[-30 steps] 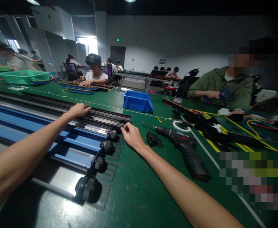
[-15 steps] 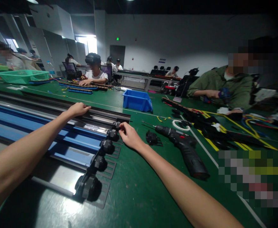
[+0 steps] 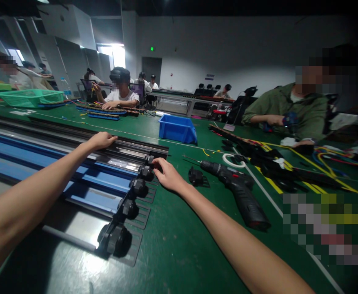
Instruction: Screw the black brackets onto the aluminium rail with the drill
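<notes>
Several long metal profiles with blue and silver faces lie side by side across the left of the table. My left hand rests on the far dark profiles, its fingers curled down over one; their tips are hidden. At the profiles' right ends sits a row of black end caps with round knobs and flat slotted tabs. My right hand is at the farthest cap, thumb and fingers closed against it. Right of this hand stands a loose black end cap of the same kind.
A black cordless drill lies to the right, its long bit pointing left. Beyond are a blue bin, a white ring and a green basket. A co-worker in a green jacket holds a drill among yellow-marked cables.
My hands stay almost where they were, at the same profile and end cap. Across the table, a co-worker in white has raised one hand.
</notes>
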Available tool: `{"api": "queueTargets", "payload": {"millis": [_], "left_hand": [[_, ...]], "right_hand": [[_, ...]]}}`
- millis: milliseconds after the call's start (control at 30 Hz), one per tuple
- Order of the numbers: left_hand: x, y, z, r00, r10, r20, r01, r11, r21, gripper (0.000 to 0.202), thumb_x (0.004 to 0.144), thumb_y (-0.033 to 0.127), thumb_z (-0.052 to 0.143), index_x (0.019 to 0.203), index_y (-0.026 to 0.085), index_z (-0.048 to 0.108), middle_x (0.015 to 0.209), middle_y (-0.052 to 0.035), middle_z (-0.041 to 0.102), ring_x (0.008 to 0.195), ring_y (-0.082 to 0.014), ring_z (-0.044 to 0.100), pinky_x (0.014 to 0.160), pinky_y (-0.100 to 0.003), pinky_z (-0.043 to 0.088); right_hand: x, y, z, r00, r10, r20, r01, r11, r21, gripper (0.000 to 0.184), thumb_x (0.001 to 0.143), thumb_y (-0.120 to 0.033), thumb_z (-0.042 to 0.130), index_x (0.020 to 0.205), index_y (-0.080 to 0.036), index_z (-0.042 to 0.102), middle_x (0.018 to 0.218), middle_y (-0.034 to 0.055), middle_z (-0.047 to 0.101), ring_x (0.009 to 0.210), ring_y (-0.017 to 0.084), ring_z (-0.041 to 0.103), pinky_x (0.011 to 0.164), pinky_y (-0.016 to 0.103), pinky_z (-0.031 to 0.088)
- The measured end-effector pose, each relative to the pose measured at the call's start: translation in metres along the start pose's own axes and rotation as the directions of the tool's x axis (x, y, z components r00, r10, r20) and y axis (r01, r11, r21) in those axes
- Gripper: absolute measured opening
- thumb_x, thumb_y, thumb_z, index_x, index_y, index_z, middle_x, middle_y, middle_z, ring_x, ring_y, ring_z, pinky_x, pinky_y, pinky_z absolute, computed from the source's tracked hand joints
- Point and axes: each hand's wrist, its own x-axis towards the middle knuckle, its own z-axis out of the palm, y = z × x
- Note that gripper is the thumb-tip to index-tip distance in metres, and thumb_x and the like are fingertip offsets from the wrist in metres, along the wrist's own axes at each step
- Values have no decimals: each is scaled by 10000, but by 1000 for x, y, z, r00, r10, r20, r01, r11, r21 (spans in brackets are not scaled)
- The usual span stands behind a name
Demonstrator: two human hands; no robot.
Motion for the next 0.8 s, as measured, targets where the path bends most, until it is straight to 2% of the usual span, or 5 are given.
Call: {"api": "queueTargets", "payload": {"millis": [133,233,433,533,800], "left_hand": [[-4,0,-5,998,46,50,-45,999,-17,658,852,697,320,773,184,725,602,-85,632,658,-249,623,604,-269,389],[-7,0,-9,996,57,67,-55,998,-33,682,845,718,312,753,188,731,576,-79,615,631,-243,611,598,-271,387],[-9,-1,-11,997,20,73,-19,1000,-15,719,840,742,312,848,180,760,598,-73,633,675,-251,625,619,-268,392],[-8,-8,-11,997,-3,73,4,1000,-3,769,848,755,298,870,139,759,625,-84,645,692,-242,617,644,-266,391],[-4,-27,-6,998,-49,33,50,998,-43,810,838,777,336,848,73,736,613,-94,639,680,-214,581,666,-255,386]], "right_hand": [[1,-2,3,999,7,-52,-8,1000,-9,212,853,-139,511,1053,-190,559,984,44,617,895,173,583,823,304,460],[3,-2,3,984,44,-171,-51,998,-34,131,877,-208,520,997,-194,572,939,39,627,864,180,591,813,315,464],[5,13,-1,834,198,-516,-227,974,7,168,884,-257,507,1016,-180,576,978,76,627,890,198,600,845,350,480],[5,20,0,816,217,-536,-251,968,11,265,853,-235,533,1107,-171,568,1058,103,622,934,206,607,867,367,486],[4,30,7,858,232,-459,-250,968,22,383,842,-210,517,1221,-161,540,1088,117,652,985,219,626,904,398,490]]}}
